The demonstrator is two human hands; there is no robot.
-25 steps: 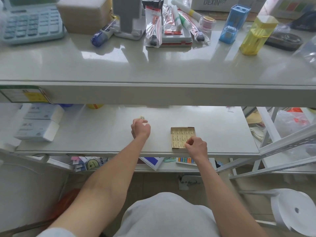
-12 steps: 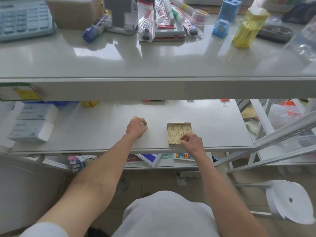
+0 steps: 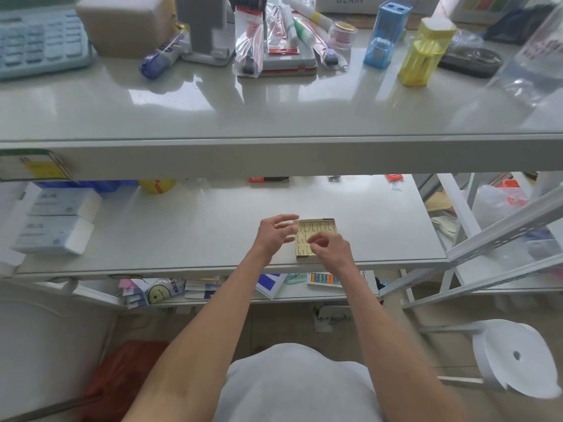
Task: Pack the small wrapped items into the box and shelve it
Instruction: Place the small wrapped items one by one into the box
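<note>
A small open cardboard box (image 3: 320, 228) lies on the lower shelf (image 3: 189, 236), filled with rows of pale yellow wrapped items (image 3: 304, 239). My left hand (image 3: 272, 236) is at the box's left edge and pinches one small pale wrapped item (image 3: 295, 223) at its fingertips. Over the box's near right corner sits my right hand (image 3: 332, 251), its fingers curled with thumb and forefinger together on the box. That corner is hidden beneath it.
White and blue boxes (image 3: 54, 220) are stacked at the shelf's left end. The upper shelf (image 3: 274, 117) carries a calculator (image 3: 36, 41), pens, a blue sharpener (image 3: 387, 35) and a yellow container (image 3: 423, 53). A white metal rack (image 3: 502, 233) and a paper roll (image 3: 515, 357) stand at the right.
My left hand picked the small item off the shelf and carried it right to the box's edge. My right hand shifted from the box's near corner further over the box.
</note>
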